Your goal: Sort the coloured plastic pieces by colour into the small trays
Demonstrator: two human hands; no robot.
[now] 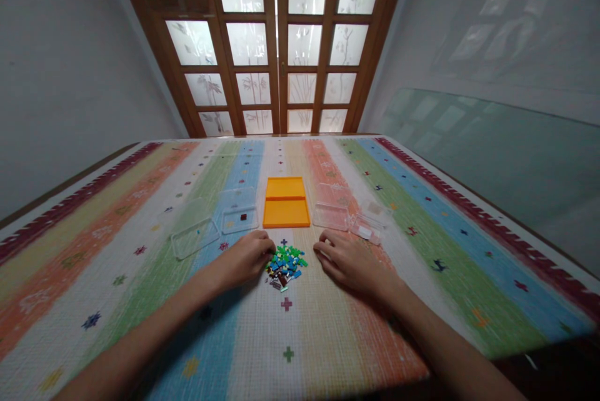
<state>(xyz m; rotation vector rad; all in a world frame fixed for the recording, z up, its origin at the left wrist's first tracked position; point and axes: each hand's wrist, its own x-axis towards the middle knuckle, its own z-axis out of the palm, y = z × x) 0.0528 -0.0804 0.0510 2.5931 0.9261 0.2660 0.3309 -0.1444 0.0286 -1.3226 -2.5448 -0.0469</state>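
A small heap of tiny building pieces, mostly green, blue and brown, lies on the striped tablecloth between my hands. My left hand rests on the cloth at the heap's left edge, fingers curled and pinched together right against the pieces; what they hold is too small to make out. My right hand lies flat just right of the heap with fingers stretched toward it, holding nothing. An orange open box sits just beyond the heap.
Clear plastic trays stand either side of the orange box: two on the left, one holding a small dark piece, and two on the right. Wooden glazed doors stand beyond the table's far edge.
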